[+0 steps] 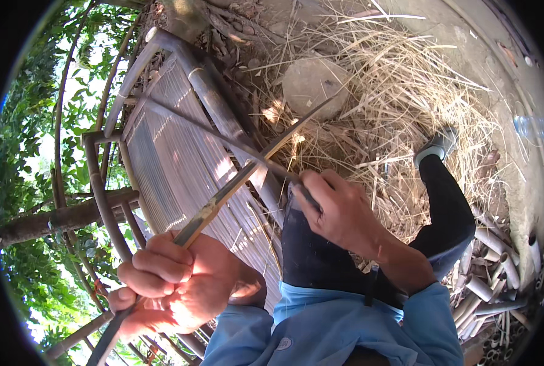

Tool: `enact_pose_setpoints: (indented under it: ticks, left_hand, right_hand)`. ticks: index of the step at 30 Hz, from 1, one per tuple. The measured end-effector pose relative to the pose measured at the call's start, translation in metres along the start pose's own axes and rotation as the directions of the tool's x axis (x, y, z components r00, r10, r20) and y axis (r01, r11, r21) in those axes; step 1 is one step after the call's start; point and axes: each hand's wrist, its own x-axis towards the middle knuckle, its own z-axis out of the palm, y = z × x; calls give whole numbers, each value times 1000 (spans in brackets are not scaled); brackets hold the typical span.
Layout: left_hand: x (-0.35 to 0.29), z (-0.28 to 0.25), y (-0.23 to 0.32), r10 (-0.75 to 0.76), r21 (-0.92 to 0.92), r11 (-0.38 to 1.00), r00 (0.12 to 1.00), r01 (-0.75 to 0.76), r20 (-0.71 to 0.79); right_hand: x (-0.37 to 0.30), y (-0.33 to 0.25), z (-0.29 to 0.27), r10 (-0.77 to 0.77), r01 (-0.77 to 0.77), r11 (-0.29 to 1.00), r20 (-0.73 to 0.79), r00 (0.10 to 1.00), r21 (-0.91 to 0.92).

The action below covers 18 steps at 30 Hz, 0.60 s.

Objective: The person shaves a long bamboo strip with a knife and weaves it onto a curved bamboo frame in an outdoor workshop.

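My left hand (177, 283), low on the left, is closed round a long split bamboo strip (223, 194). One end of the strip passes out below my fist, while the other slants up and away to the right, over the shavings. Beside my thigh, my right hand (345, 213) grips a knife with a long, thin dark blade (205, 129). The blade points to the upper left and crosses the strip about midway along it; they appear to touch at the crossing. My palm and fingers hide the handle.
A slatted bamboo bench (168, 146) with a thick pole frame runs along my left. Ahead lie many pale shavings (406, 79) around a round flat block (314, 85). Cut bamboo tubes (491, 268) are piled at right, with a plastic bottle (534, 127) farther up.
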Motion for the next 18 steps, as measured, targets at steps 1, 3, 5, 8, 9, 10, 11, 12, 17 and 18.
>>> enact_pose_setpoints:
  ticks: [1,3,5,8,9,10,11,12,17,18]
  left_hand:
    - [-3,1,1,-18,-59,998,1000,17,-4]
    - [-2,6,0,-19,-23,1000,998,17,-66]
    - [2,-1,3,-21,31,999,994,25,-111]
    - [5,-7,4,-59,-106,993,996,52,-61]
    - [-1,-2,-3,-33,-100,995,993,21,-115]
    - [-1,-2,-1,-32,-98,995,993,21,-112]
    - [-2,-5,0,-22,-47,999,993,16,-119]
    - [0,-8,1,-11,4,1000,992,12,-124]
    - [0,-11,1,-6,-43,999,1000,6,-13]
    - [-4,1,-1,27,-40,999,986,-34,-164]
  right_hand:
    - [-2,-2,2,-48,47,999,-40,998,-12]
    - [5,8,9,-87,82,993,-60,994,-80]
    - [2,5,10,-86,84,995,-31,996,-62]
    - [2,5,10,-184,179,981,-60,981,-78]
    - [-2,17,14,-114,110,990,-37,993,-91]
    - [2,28,15,-76,72,992,-31,997,-101]
    - [7,42,15,16,-19,996,-36,999,-82]
    - [7,39,14,14,-17,997,-37,999,-78]
    - [-5,21,12,-127,126,988,-6,992,-93]
    - [-5,21,12,-187,180,978,-62,980,-105]
